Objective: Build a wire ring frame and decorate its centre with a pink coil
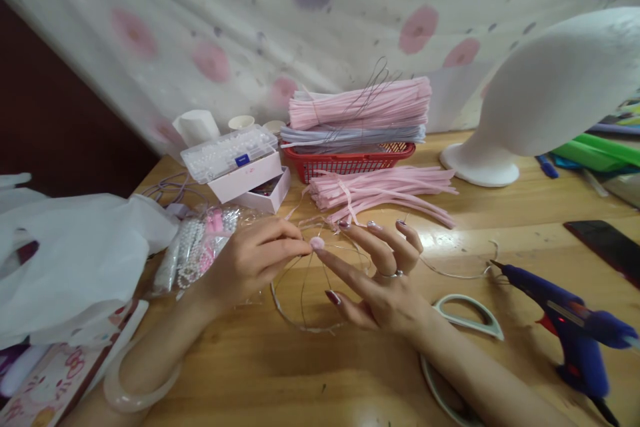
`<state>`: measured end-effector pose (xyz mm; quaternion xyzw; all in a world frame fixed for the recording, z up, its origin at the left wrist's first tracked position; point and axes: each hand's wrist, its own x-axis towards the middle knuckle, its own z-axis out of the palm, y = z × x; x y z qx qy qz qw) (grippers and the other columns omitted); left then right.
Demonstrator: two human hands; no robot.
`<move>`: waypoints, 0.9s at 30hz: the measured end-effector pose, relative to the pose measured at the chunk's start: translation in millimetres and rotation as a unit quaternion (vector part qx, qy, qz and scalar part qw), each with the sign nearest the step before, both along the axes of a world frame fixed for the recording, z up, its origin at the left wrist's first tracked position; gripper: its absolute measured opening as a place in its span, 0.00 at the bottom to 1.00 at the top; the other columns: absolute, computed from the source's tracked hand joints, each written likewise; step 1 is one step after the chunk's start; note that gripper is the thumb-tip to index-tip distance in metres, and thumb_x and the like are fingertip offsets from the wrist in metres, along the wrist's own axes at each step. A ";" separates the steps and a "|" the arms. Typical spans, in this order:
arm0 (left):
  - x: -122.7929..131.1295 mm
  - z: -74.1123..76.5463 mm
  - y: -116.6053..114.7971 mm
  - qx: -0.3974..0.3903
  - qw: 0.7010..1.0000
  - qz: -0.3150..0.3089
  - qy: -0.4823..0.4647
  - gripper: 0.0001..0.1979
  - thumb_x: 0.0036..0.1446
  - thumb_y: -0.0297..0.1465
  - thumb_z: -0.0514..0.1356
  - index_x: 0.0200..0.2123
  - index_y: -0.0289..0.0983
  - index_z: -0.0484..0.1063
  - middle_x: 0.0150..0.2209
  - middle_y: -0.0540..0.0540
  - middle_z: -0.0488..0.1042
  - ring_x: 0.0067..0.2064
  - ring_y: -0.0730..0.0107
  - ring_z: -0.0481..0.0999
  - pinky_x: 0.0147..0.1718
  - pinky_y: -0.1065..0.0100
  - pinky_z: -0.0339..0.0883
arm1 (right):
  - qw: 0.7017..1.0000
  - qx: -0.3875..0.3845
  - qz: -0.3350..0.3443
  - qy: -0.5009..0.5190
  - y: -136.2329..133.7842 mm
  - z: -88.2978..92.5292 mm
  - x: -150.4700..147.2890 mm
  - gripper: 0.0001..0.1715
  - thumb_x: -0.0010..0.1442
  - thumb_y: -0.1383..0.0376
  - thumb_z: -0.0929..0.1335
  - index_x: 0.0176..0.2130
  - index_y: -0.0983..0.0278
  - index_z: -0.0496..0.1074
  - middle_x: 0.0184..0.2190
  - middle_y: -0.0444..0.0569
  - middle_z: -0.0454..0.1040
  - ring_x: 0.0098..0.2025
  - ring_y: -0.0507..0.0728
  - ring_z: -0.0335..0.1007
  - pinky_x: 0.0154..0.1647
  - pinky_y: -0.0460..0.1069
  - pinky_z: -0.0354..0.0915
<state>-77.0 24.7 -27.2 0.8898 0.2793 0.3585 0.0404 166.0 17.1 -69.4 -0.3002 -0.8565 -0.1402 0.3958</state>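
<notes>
My left hand (250,260) pinches at a small fuzzy pink ball (317,243) at the centre of a round wire frame (303,328). Thin wires run out from the ball to the frame's ring like spokes. My right hand (383,273) has its fingers spread, with the index fingertip touching the ball's right lower side. Its thumb hangs over the ring, apart from the index finger. Behind my hands lies a tied bundle of pink fuzzy stems (390,190).
A blue glue gun (565,313) lies right, near scissors (470,313) partly under my right forearm. A red basket (345,165) holds more stem bundles. A white foam head (540,93), a phone (605,250), bead boxes (245,177), bagged beads (193,250) and a white plastic bag (75,260) surround the work.
</notes>
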 end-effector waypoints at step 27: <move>-2.5 -6.1 4.8 -0.035 0.999 -0.001 -0.039 0.11 0.63 0.18 0.61 0.45 0.35 0.79 0.41 0.45 0.76 0.42 0.71 0.78 0.40 0.72 0.73 | 0.996 -0.089 0.012 0.009 0.1 -5.1 -4.9 0.23 0.68 0.56 0.65 0.60 0.58 0.69 0.64 0.57 0.55 0.66 0.69 0.50 0.66 0.66 0.44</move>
